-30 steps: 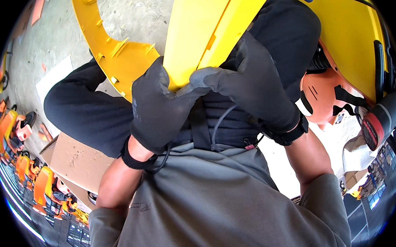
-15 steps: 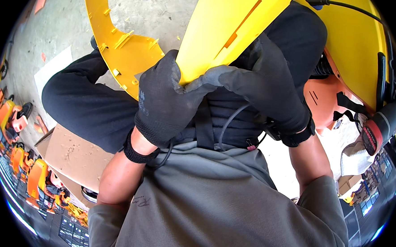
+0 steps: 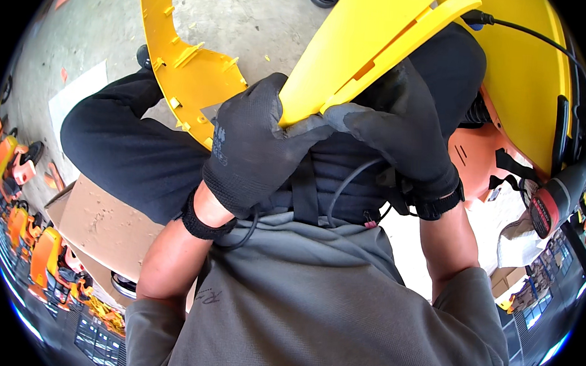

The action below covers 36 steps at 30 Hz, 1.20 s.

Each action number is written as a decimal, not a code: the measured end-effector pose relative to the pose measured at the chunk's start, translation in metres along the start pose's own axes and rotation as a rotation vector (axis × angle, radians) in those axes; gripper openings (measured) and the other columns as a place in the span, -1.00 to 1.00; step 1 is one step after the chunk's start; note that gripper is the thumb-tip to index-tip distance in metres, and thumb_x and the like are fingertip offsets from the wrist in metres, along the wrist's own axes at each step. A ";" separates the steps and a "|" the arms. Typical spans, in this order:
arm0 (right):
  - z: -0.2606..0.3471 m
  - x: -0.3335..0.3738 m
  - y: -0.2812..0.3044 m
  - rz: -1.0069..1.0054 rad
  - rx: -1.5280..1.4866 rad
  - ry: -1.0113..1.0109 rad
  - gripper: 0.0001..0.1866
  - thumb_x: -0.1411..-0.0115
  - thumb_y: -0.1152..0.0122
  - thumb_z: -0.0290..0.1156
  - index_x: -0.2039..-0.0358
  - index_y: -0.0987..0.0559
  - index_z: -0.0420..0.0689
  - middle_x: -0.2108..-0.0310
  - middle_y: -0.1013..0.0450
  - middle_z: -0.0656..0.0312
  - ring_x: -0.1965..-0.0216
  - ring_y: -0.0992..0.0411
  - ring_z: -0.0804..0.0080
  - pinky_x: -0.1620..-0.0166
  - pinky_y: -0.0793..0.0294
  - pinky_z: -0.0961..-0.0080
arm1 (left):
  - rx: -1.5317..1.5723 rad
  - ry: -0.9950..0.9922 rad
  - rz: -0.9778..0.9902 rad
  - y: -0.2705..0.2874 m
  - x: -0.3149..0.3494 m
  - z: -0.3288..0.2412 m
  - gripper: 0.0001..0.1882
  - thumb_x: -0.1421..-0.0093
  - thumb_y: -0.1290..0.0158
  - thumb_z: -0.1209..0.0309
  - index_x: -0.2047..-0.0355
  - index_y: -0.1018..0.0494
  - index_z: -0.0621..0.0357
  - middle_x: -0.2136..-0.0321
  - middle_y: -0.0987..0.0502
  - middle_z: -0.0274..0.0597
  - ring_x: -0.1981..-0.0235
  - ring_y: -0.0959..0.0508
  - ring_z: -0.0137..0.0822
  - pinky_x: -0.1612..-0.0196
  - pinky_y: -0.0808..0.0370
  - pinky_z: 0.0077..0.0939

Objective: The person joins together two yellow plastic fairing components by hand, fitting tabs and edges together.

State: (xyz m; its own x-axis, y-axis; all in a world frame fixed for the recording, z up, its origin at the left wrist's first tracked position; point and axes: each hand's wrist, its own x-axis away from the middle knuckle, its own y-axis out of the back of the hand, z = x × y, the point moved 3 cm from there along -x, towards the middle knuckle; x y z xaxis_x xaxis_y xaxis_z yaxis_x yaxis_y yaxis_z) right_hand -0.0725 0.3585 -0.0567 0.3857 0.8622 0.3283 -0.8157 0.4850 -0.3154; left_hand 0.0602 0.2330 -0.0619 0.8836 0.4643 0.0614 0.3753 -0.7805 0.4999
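A long yellow plastic panel [image 3: 343, 50] slants up and to the right from my lap, its narrow end between my two hands. My left hand [image 3: 259, 141], in a black glove, is closed round that narrow end. With thumb and fingers bent, my right hand [image 3: 405, 126], also gloved in black, grips the panel's right edge near the slots; some of its fingers are hidden beneath. Left of the panel, a curved yellow plastic strip [image 3: 180, 58] with clips along its inner side reaches down behind my left hand.
A cardboard box [image 3: 108, 223] stands by my left knee. To the right are a large yellow shell [image 3: 520, 82], an orange plastic part [image 3: 473, 159] and a cordless power tool [image 3: 560, 197]. A black cable [image 3: 533, 30] crosses the upper right. Several orange and yellow machines [image 3: 47, 256] stand at far left.
The panel has tilted further to the right, its upper end swinging that way. Both hands stay on it, and the right thumb has shifted slightly. A dark shoe now shows at the top.
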 end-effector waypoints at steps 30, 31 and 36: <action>0.011 0.013 -0.006 -0.125 0.323 0.008 -0.42 -0.09 -0.45 -0.46 -0.08 -0.40 -0.31 0.06 -0.54 0.07 0.04 -0.54 0.34 -0.05 -0.54 0.42 | 0.025 -0.100 0.032 0.009 0.006 -0.011 -0.74 -0.08 -0.28 0.39 0.34 -0.45 0.25 0.51 -0.48 0.02 0.52 -0.52 0.03 0.45 -0.42 -0.24; 0.010 0.013 -0.006 -0.124 0.314 0.019 -0.42 -0.09 -0.45 -0.45 -0.07 -0.40 -0.31 0.06 -0.54 0.07 0.05 -0.54 0.34 -0.05 -0.54 0.42 | 0.002 -0.115 0.021 0.009 0.007 -0.011 -0.74 -0.08 -0.28 0.38 0.34 -0.45 0.26 0.51 -0.48 0.02 0.52 -0.52 0.04 0.45 -0.42 -0.23; 0.003 0.015 -0.007 -0.115 0.351 0.056 -0.42 -0.09 -0.46 -0.45 -0.07 -0.40 -0.31 0.07 -0.54 0.07 0.07 -0.55 0.36 -0.01 -0.55 0.44 | -0.054 -0.128 0.004 0.008 0.010 -0.012 -0.74 -0.09 -0.27 0.37 0.37 -0.42 0.25 0.52 -0.46 0.03 0.54 -0.50 0.06 0.48 -0.40 -0.20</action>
State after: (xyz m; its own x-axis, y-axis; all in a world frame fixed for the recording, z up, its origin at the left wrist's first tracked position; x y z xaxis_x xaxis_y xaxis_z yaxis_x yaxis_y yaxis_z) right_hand -0.0625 0.3678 -0.0464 0.4990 0.8163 0.2911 -0.8598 0.5083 0.0486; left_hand 0.0688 0.2368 -0.0466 0.9147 0.4016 -0.0456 0.3595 -0.7570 0.5456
